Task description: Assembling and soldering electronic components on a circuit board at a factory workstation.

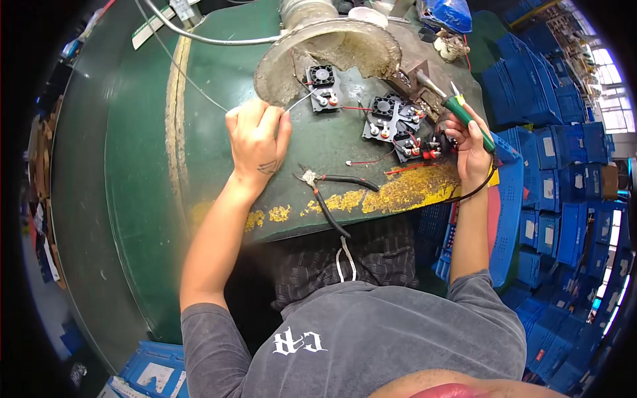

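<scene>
My left hand point(259, 136) is closed in a pinch on a thin solder wire point(300, 101). The wire runs in from the upper left, and its free end points at a small panel point(325, 93) with a black cooling fan point(321, 75) and red and white terminals. My right hand point(472, 142) grips the green handle of a soldering iron point(470, 118), its metal barrel angled up and left. Left of that hand, more fan panels point(391, 119) with terminals and red and black leads lie close together. Diagonal pliers point(325, 189) rest with handles spread near the table's front edge.
A dusty, flared exhaust hood point(272, 66) hangs over the far side of the green table point(146, 132). A rusty metal block point(418, 79) sits beyond the panels. Stacked blue bins point(557, 159) fill the right side, and a blue crate point(505, 219) stands by my right forearm.
</scene>
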The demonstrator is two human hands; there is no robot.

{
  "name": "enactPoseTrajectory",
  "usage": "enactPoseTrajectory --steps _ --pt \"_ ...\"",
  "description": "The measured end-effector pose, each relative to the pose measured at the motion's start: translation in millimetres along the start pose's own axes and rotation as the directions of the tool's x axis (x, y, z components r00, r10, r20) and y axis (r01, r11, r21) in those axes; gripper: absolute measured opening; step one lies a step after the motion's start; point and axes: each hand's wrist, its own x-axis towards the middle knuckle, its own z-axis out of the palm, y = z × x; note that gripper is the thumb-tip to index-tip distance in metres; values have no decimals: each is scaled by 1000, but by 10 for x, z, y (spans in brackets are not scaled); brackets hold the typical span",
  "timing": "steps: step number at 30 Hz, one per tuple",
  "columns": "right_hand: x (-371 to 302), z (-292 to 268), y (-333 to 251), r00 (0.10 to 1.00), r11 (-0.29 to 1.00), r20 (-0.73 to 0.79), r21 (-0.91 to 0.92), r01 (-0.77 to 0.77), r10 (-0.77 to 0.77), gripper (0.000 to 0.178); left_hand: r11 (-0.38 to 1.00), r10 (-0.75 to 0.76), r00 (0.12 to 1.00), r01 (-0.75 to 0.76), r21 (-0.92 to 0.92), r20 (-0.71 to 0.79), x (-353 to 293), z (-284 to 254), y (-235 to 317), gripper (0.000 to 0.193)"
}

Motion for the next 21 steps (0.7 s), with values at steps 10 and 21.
enactPoseTrajectory --steps 10,21 --pt "-46 100 177 984 923 -49 357 -145 173 48 1000 0 1000 0 12 30 52 -7 20 8" --pt "-63 -98 -138 897 784 405 493 -377 176 77 1000 -6 997 6 4 81 67 -56 60 4"
